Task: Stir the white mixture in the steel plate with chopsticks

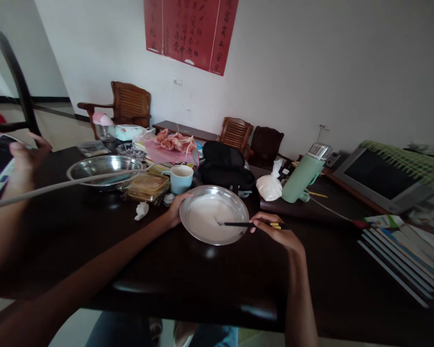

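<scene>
A round metal bowl (188,230) stands on the dark table in front of me, holding a whitish liquid (204,217). My left hand (178,208) grips the bowl's left rim, its fingers partly hidden behind the edge. In my right hand (275,230) is a pair of black chopsticks (237,224) with yellowish bands near the upper end. Their tips dip into the liquid near the middle of the bowl. Just behind my left hand stands a light blue mug (181,180). A crumpled white tissue (142,211) lies to the left of that hand.
Another person's hand (23,161) holds a phone (0,161) at far left, and a grey cable (72,183) crosses there. A larger metal basin (88,166), plastic food boxes (148,185), a black case (224,166), a white-filled bag (270,187), a green thermos (304,176) and books (401,260) surround the bowl.
</scene>
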Action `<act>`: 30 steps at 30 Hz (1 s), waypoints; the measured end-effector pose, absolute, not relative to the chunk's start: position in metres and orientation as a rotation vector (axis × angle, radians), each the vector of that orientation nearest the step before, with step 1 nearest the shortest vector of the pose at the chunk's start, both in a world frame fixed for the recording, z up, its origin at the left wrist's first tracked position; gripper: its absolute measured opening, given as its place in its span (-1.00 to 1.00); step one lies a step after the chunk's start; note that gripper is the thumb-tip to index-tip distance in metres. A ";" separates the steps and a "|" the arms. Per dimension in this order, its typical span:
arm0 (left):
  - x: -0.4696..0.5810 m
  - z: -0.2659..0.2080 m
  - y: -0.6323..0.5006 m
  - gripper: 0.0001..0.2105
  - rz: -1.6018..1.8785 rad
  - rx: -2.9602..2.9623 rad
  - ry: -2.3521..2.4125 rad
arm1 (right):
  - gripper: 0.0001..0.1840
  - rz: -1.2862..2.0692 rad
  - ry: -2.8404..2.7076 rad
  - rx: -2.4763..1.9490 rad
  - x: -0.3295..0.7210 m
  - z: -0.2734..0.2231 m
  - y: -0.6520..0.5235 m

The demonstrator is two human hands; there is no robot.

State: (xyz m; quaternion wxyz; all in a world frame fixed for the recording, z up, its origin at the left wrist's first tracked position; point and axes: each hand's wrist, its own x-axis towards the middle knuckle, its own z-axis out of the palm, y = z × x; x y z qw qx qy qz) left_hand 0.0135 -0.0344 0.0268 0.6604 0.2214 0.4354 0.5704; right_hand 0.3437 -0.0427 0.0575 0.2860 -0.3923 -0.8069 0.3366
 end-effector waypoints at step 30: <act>0.016 0.034 -0.038 -0.87 1.288 0.506 1.025 | -0.67 0.988 -2.211 -0.938 0.329 0.053 -0.047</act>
